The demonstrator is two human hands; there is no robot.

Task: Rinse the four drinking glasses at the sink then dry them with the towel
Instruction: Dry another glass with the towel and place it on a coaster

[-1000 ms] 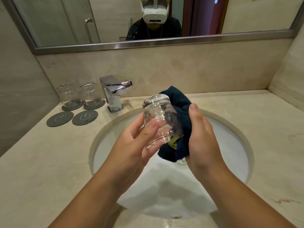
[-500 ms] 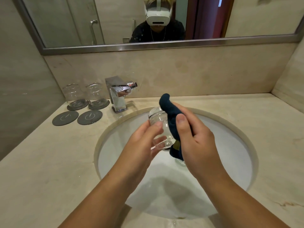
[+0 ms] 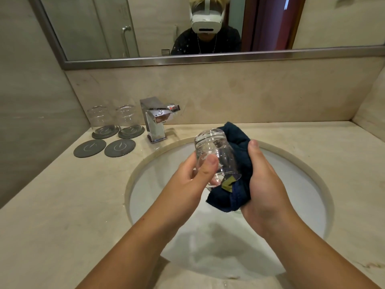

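Over the white sink basin (image 3: pixel 291 184) my left hand (image 3: pixel 193 180) grips a clear drinking glass (image 3: pixel 214 151), tilted with its base up and away from me. My right hand (image 3: pixel 264 186) holds a dark blue towel (image 3: pixel 235 138) bunched against the right side of the glass, its lower end hanging below the rim. Two more clear glasses (image 3: pixel 100 118) (image 3: pixel 127 117) stand upside down on grey coasters at the back left of the counter. A fourth glass is not in view.
A chrome tap (image 3: pixel 155 122) stands behind the basin at the left, with no water running. Two bare grey coasters (image 3: pixel 90 148) (image 3: pixel 120 147) lie in front of the glasses. The beige marble counter (image 3: pixel 62 205) meets walls at left, right and back; a mirror (image 3: pixel 166 28) hangs above.
The glass and towel have come back up into view after dipping lower; my right hand's fingers slid round the towel behind the glass, and the glass's base now tilts up again.
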